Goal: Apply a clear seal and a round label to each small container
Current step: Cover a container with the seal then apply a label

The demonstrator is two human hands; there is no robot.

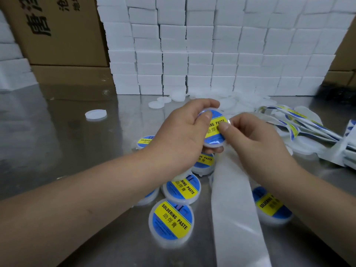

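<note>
Left hand (183, 132) is gripping the small container (213, 130) by its rim, just above the backing strip (231, 209). Right hand (254, 143) is pinching the clear seal (228, 121). Container is likely light, stiff and slick; seal is flimsy, so hold it by its edges.

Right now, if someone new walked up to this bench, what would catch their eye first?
Probably the blue-and-yellow held container at centre, gripped by the left hand while the right hand pinches its right edge. Next come the labelled containers scattered on the metal table below the hands, and the wall of white boxes stacked across the back.
</note>
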